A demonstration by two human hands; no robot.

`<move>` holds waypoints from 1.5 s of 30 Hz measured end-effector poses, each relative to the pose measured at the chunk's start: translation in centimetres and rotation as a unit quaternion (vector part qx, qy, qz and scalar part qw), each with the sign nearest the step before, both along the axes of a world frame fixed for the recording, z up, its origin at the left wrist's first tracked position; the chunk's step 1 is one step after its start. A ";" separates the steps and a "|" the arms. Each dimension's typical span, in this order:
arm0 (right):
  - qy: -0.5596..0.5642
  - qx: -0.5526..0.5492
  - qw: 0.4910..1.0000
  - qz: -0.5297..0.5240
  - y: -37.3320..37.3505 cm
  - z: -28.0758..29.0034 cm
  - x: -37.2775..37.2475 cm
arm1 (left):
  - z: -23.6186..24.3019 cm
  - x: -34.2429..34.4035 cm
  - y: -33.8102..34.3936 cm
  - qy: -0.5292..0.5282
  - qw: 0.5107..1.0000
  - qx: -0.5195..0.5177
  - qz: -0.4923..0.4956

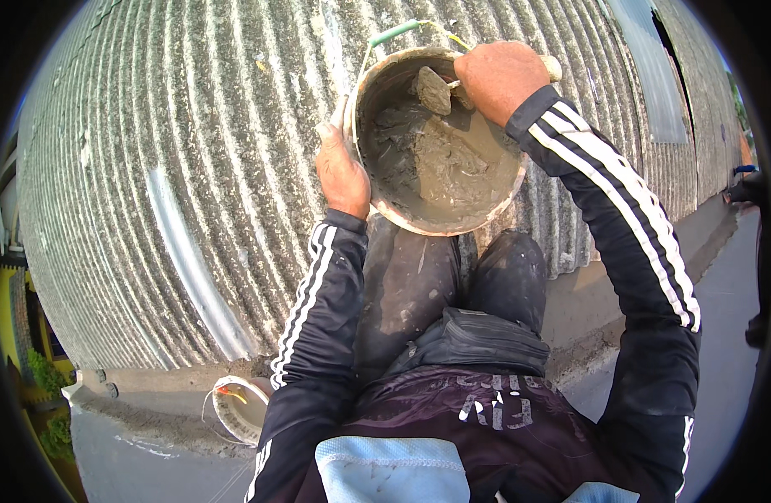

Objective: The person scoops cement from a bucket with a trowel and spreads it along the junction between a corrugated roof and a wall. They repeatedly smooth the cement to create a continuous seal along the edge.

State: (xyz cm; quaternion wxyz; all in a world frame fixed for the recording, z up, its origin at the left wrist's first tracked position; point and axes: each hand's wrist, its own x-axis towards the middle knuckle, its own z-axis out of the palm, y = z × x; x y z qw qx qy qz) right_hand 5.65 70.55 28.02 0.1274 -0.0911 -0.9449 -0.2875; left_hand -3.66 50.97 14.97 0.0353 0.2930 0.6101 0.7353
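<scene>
My left hand (342, 172) grips the left side of a bucket (483, 210) of wet grey cement (444, 168), held above my legs (503, 285). My right hand (498, 80) is closed on a trowel at the bucket's upper right rim; the handle (550, 70) pokes out past my fist. The trowel's blade (433, 92), caked with cement, hangs inside the bucket. The bucket's wire handle with a green grip (394, 33) rests at the top.
Corrugated grey roofing (192, 109) rises around me, with smooth strips (197, 268). A grey plastered ledge (134, 453) runs below it, holding a second bucket (238, 411) at lower left. Greenery (46, 377) shows beyond the left edge. A dark, partly hidden shape (750, 251) stands at far right.
</scene>
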 end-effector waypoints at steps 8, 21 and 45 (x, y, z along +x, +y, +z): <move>-0.014 0.063 0.970 0.235 -6.7 -0.9 -1.2 | -1.1 -0.8 0.5 -0.023 0.996 0.080 -0.026; -0.052 0.061 0.993 0.090 -0.7 2.4 11.5 | -1.1 -1.1 0.3 -0.002 0.998 0.055 -0.026; -0.188 -0.294 0.937 -0.024 -5.2 -2.2 15.2 | -1.5 -0.4 0.5 -0.096 0.991 0.091 0.003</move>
